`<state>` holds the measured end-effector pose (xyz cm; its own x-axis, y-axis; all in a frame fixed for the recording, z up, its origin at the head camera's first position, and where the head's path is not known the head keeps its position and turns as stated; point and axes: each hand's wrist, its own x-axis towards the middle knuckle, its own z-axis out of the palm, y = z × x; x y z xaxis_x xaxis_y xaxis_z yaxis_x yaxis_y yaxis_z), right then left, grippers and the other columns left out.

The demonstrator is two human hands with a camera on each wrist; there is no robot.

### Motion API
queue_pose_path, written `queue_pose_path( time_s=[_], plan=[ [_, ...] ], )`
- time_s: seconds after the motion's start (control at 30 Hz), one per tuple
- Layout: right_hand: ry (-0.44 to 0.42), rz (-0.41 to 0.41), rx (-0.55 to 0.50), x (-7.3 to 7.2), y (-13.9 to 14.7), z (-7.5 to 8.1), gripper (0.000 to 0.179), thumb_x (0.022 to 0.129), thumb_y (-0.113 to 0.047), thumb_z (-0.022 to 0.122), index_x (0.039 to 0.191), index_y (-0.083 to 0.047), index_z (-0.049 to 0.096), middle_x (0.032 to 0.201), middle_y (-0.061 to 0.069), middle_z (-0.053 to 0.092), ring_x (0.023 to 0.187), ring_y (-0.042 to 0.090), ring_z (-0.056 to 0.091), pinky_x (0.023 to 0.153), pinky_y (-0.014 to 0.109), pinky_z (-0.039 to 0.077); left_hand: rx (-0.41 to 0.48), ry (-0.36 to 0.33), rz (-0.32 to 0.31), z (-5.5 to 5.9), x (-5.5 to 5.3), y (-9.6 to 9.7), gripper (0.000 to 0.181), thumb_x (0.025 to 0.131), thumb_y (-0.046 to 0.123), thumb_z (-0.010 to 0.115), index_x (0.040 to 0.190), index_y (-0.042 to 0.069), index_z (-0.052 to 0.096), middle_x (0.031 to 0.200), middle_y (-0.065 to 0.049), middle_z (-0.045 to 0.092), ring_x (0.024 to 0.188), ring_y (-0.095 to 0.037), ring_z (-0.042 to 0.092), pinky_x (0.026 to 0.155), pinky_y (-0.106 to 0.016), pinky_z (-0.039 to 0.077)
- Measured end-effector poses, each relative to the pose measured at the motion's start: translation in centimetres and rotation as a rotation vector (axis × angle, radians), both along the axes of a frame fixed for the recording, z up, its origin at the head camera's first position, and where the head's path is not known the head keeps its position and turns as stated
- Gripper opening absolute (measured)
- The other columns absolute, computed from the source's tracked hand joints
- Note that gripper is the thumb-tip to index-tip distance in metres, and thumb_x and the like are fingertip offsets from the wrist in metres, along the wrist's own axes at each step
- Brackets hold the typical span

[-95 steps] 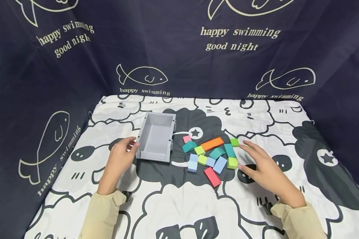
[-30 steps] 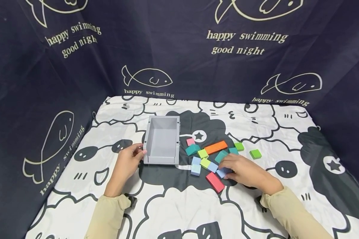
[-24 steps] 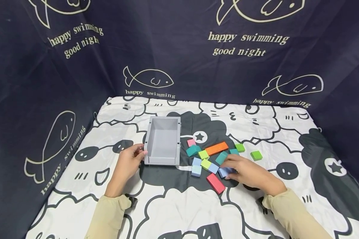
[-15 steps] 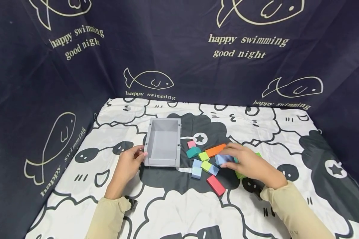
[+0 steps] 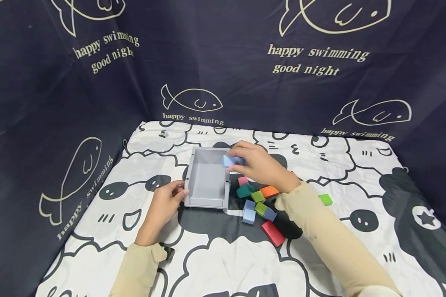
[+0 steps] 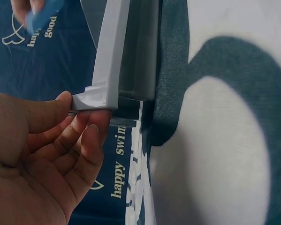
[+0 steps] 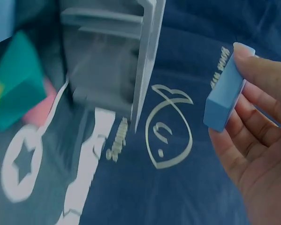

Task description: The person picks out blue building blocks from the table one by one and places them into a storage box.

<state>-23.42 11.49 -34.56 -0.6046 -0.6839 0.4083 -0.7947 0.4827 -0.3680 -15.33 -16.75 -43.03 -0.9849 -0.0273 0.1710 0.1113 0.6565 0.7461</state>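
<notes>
A light blue block (image 7: pixel 226 93) is pinched between the thumb and fingers of my right hand (image 5: pixel 258 163). In the head view that hand is over the right rim of a grey open-topped bin (image 5: pixel 209 177), at its far half. My left hand (image 5: pixel 167 202) grips the bin's left rim near the front corner; the left wrist view shows thumb and fingers pinching the rim (image 6: pixel 95 98). Nothing shows inside the bin. Right of it lie a red block (image 5: pixel 273 234), a dark teal block (image 5: pixel 245 190), a pink block (image 5: pixel 243 180) and an orange block (image 5: pixel 269 191).
More blocks lie among these: light blue (image 5: pixel 249 216), yellow-green (image 5: pixel 261 208) and a lone green block (image 5: pixel 325 199) farther right. My right forearm hides part of the pile. A patterned sheet (image 5: pixel 223 264) covers the table, with dark blue cloth (image 5: pixel 245 99) hung behind.
My right hand took hold of a light blue block from the pile, lifted it and carried it left to the bin. The left hand stayed at the bin's rim.
</notes>
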Motion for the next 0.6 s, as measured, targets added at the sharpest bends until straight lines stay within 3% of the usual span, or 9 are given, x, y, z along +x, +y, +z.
queue_pose_path(
  time_s=[0.33,0.6],
  plan=[
    [-0.069,-0.039,0.215,-3.7,-7.0,-1.4,0.034,0.090,-0.026,0.077,0.119,-0.010,0.071,0.102,-0.002,0.061,0.083,0.012,0.054,0.075,0.029,0.048,0.014,0.034,-0.023,0.1,-0.2,0.1,0.025,0.093,0.010,0.071,0.113,-0.004,0.070,0.081,-0.006,0.067,0.067,-0.014,0.058,0.060,-0.027,0.048],
    [-0.070,-0.101,0.445,-5.1,-10.7,-3.7,0.020,0.088,-0.024,0.078,0.104,-0.012,0.073,0.099,0.000,0.064,0.085,0.013,0.061,0.076,0.030,0.053,0.020,0.033,-0.018,-0.1,-0.1,0.0,0.025,0.092,0.010,0.072,0.113,-0.004,0.070,0.080,-0.004,0.067,0.065,-0.013,0.056,0.057,-0.026,0.046]
  ],
)
